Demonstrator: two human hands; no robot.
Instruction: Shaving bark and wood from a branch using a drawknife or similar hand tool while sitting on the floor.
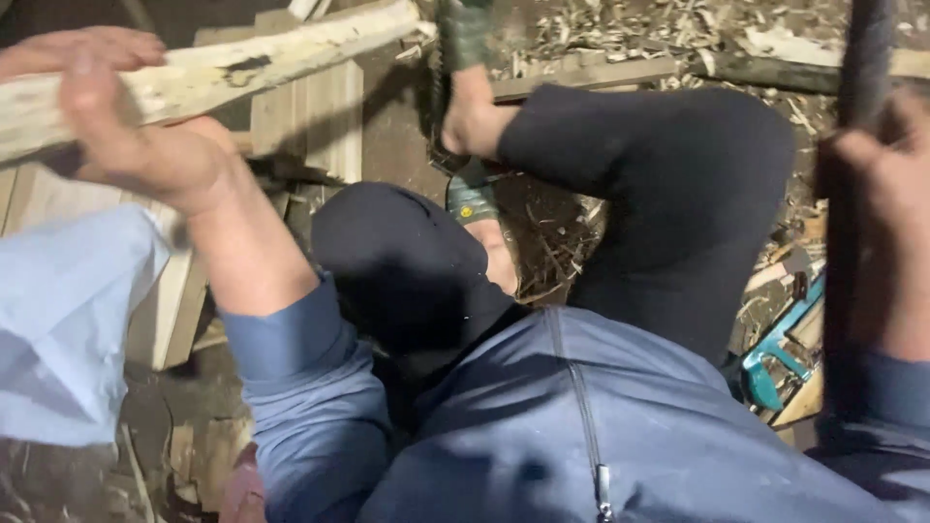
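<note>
**Left hand on the branch, right hand on a dark bar**

I begin from the grip. My left hand [145, 136] is closed around a pale, peeled wooden branch [262, 60]; the thumb lies over the top and the fingers go under it. The branch runs from the left edge up to the right, tilted, above some flat wooden boards [315, 121] on the floor. My right hand [886, 169] is closed on a dark upright bar [857, 145] at the right edge; it is blurred, so I cannot tell what kind of tool this is.

Between my knees a sandalled foot [477, 121] rests among wood shavings [620, 34]. A teal hand saw [780, 353] lies on the floor beside my right leg.

I judge the step in hand is steadying the branch for working on it. The next move calls for a firm left hold, so the branch does not roll.
</note>
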